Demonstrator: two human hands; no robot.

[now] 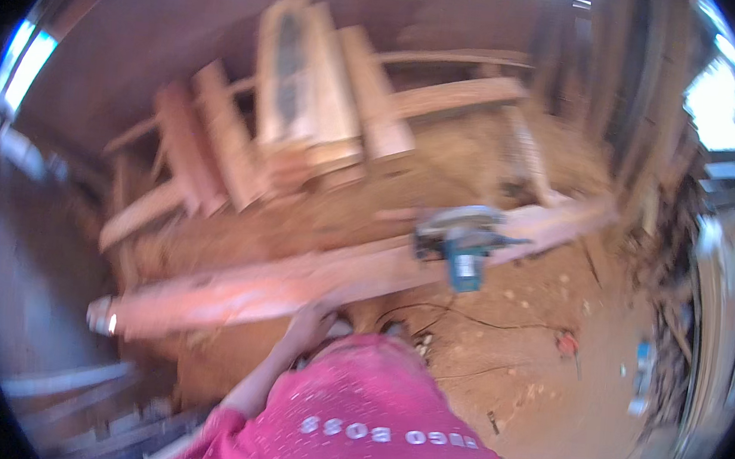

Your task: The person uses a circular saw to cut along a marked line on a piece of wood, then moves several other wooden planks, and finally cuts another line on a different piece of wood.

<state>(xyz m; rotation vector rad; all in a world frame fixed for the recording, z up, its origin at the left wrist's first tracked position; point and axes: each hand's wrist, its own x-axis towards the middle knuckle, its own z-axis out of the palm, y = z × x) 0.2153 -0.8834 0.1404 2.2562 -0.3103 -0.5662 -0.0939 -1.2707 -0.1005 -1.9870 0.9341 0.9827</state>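
Observation:
A long, pinkish plank lies slantwise across the view, rising toward the right. My left hand is at its near edge, in front of my pink shirt. Blur smears the fingers, so whether they touch or grip the plank cannot be told. On the plank, right of the middle, sits a circular saw with a teal motor body and a pale, rounded guard. A dark cord curls over the ground near it. My right hand does not show.
Beyond the plank, several thick boards lean over a wooden frame. Sawdust covers the ground around them. A red round thing lies by the cord. Stacked timber and scraps line the right side.

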